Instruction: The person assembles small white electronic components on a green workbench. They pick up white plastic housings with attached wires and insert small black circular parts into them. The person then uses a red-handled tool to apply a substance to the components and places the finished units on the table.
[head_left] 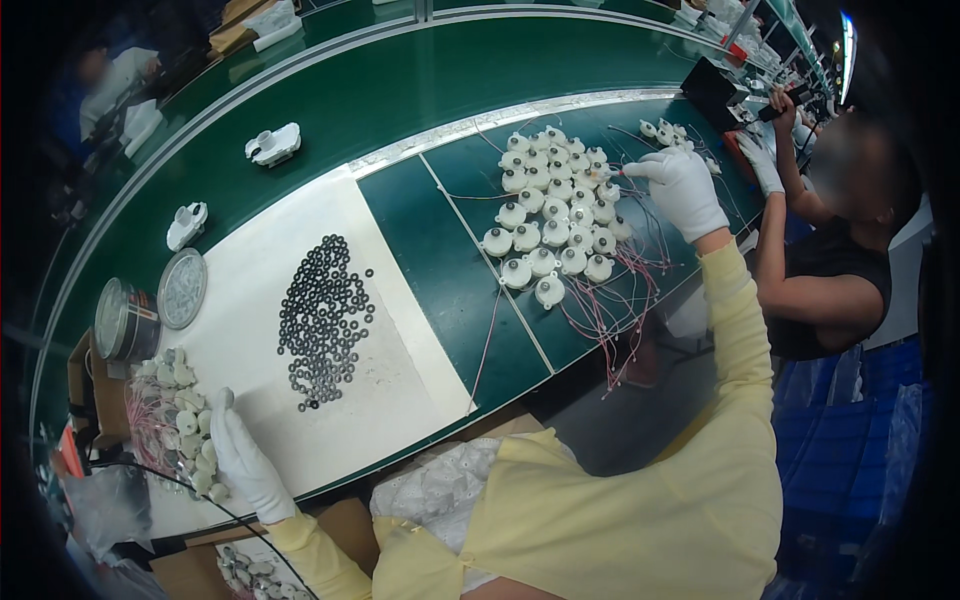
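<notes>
Both of my hands wear white gloves. On the right, my right hand (pixel 685 190) is closed with its fingertips together above the far right edge of a group of white round motor-like parts (pixel 555 205). Something small and reddish shows at those fingertips, too small to name. Many of these parts carry a dark cap in the middle, and thin pink and white wires (pixel 625 300) trail toward the table's near edge. My left hand (pixel 243 460) lies at the lower left with fingers stretched out, beside a pile of similar white parts (pixel 185 415) with pink wires.
Many small black rings (pixel 325 310) lie on a white sheet (pixel 400 350) between my hands. At left stand a clear tub (pixel 125 320) and its round lid (pixel 183 288). Two white pieces (pixel 273 145) sit on the green surface beyond. A co-worker (pixel 830 240) works close by on the right.
</notes>
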